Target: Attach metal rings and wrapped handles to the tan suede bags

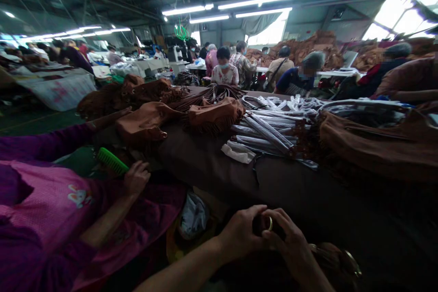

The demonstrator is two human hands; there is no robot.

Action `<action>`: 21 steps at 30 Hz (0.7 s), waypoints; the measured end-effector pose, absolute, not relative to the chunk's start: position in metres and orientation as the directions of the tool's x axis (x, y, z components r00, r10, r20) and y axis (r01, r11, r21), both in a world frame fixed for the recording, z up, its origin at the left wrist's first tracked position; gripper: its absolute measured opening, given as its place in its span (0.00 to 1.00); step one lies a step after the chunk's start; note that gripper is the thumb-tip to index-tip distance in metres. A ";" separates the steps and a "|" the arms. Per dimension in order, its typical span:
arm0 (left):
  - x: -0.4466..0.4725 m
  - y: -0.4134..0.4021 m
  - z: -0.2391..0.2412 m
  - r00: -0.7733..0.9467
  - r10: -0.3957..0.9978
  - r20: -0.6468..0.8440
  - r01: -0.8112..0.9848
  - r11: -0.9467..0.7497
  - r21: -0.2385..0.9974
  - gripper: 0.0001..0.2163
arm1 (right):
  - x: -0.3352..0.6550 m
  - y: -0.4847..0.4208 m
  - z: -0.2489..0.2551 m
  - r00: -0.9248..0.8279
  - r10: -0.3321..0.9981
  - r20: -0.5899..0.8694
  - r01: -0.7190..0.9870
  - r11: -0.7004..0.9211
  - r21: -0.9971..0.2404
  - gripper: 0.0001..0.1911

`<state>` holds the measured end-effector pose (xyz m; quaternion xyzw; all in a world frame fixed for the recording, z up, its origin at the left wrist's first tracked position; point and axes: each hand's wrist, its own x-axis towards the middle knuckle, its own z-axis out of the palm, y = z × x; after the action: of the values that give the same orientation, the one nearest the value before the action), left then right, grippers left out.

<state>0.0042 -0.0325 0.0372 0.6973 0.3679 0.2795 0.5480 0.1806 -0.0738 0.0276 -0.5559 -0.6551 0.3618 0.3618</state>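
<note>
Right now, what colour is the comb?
The comb is bright green. It shows best in the head view, the only one here.

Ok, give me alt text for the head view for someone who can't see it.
The wearer's left hand and right hand meet around a golden ring. Beyond, brown fringed pieces and silvery strips lie on a dark table; nearby, a co-worker's hand holds a green comb.

Long pale plastic-wrapped strips (270, 133) heaped on a dark brown surface (205, 169)

Before the strips lies a flat off-white scrap (238, 152). Left of them, a co-worker in a pink apron (41, 191) holds a green plastic comb (112, 162). Behind them bends a person in dark blue (284, 82), under long white tube lights (260, 1).
</note>
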 end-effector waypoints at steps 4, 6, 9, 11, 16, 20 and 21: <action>0.004 -0.034 0.039 0.576 0.817 -0.019 0.205 -0.122 0.971 0.39 | 0.179 -0.076 0.028 -0.166 0.984 0.056 0.469 0.129 -0.874 0.14; 0.004 -0.033 0.040 0.585 0.811 -0.015 0.199 -0.125 0.972 0.35 | 0.179 -0.076 0.027 -0.131 0.989 0.073 0.485 0.128 -0.865 0.16; 0.005 -0.031 0.039 0.582 0.813 0.000 0.199 -0.143 0.970 0.33 | 0.179 -0.076 0.025 -0.099 0.989 0.109 0.500 0.144 -0.854 0.19; 0.006 -0.031 0.037 0.583 0.813 -0.006 0.203 -0.138 0.969 0.35 | 0.180 -0.076 0.025 -0.123 0.987 0.107 0.505 0.155 -0.849 0.15; 0.007 -0.032 0.034 0.600 0.799 -0.018 0.190 -0.121 0.974 0.35 | 0.180 -0.075 0.025 -0.158 0.983 0.095 0.513 0.164 -0.842 0.15; 0.005 -0.031 0.037 0.580 0.815 -0.018 0.175 -0.102 0.979 0.36 | 0.178 -0.073 0.018 -0.072 0.982 0.172 0.504 0.185 -0.843 0.17; 0.004 -0.030 0.039 0.584 0.812 -0.011 0.163 -0.103 0.981 0.35 | 0.178 -0.073 0.017 -0.056 0.980 0.190 0.505 0.192 -0.842 0.17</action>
<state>0.0036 -0.0302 0.0385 0.6855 0.3555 0.2860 0.5674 0.1779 -0.0728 0.0165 -0.5608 -0.6620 0.2994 0.3970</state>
